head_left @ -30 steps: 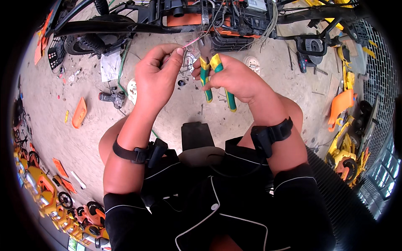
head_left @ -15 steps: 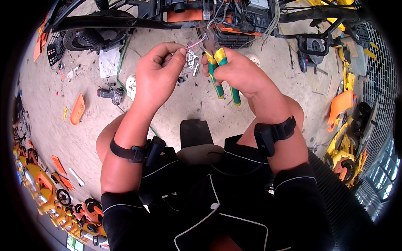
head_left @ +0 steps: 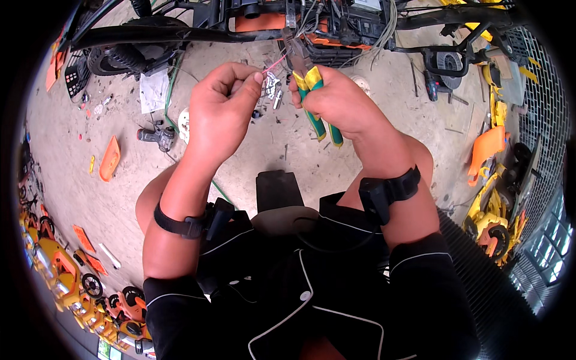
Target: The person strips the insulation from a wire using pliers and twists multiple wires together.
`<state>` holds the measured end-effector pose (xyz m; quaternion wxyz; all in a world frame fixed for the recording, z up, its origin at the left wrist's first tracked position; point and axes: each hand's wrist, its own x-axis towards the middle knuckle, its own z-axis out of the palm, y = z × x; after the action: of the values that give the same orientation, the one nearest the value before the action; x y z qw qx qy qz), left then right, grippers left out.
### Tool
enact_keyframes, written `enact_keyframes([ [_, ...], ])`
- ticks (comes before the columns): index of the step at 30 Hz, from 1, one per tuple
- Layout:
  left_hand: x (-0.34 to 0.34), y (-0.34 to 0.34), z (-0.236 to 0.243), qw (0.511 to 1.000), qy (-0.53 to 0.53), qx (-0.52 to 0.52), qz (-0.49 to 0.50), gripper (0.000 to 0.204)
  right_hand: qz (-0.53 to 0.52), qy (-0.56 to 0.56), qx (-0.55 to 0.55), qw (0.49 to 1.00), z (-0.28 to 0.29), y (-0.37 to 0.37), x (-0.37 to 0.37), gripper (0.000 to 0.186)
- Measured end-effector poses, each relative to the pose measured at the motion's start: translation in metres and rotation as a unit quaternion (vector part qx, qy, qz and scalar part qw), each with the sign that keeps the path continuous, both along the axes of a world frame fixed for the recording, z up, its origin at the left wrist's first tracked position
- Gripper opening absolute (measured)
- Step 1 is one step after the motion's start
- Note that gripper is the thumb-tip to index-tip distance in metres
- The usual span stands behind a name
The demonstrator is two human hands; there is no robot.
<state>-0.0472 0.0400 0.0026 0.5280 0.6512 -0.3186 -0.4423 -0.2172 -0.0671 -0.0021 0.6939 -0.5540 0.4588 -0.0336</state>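
My left hand (head_left: 223, 105) pinches a thin pink wire (head_left: 275, 63) between thumb and forefinger. The wire runs from those fingertips up to the jaws of a pair of pliers (head_left: 316, 102) with green and yellow handles. My right hand (head_left: 342, 99) is wrapped round those handles, and the metal jaws point away from me. Whether the jaws bite on the wire is too small to tell. Just beyond the jaws is a black vehicle frame (head_left: 150, 34) with orange parts, and a bundle of grey wires (head_left: 390, 30) hangs from it.
Small metal parts (head_left: 273, 90) lie on the concrete floor beneath my hands. A cordless drill (head_left: 157, 137) and an orange plastic piece (head_left: 110, 158) are at the left, with a paper sheet (head_left: 155, 92) farther off. Another drill (head_left: 432, 84) lies at the right, near orange and yellow panels (head_left: 489, 147).
The handles of the pliers have come closer together in my right hand. My left hand has shifted slightly left, and the pink wire now stretches straighter toward the jaws.
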Motion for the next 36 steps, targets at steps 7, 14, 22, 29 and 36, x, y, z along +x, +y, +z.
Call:
enact_keyframes([
  [7, -0.003, 0.004, 0.005, 0.999, 0.025, 0.017, 0.019, 0.012, -0.022, -0.004, 0.008, 1.0, 0.005, -0.001, -0.002, 0.033],
  [14, 0.024, 0.025, 0.004, 0.995, 0.056, 0.019, 0.083, 0.014, -0.298, -0.076, -0.031, 0.951, -0.004, -0.06, -0.057, 0.033],
  [22, 0.02, 0.008, 0.006, 0.993, 0.075, 0.036, 0.079, 0.02, -0.101, -0.012, 0.099, 0.99, -0.016, -0.006, -0.027, 0.044],
  [29, 0.006, -0.001, -0.005, 0.998, 0.048, 0.015, 0.046, 0.02, 0.063, -0.055, 0.082, 0.993, -0.015, 0.026, -0.003, 0.042],
  [36, 0.003, -0.002, -0.006, 0.998, 0.028, 0.047, 0.027, 0.02, 0.072, -0.053, 0.037, 0.995, -0.008, 0.026, 0.005, 0.041],
])
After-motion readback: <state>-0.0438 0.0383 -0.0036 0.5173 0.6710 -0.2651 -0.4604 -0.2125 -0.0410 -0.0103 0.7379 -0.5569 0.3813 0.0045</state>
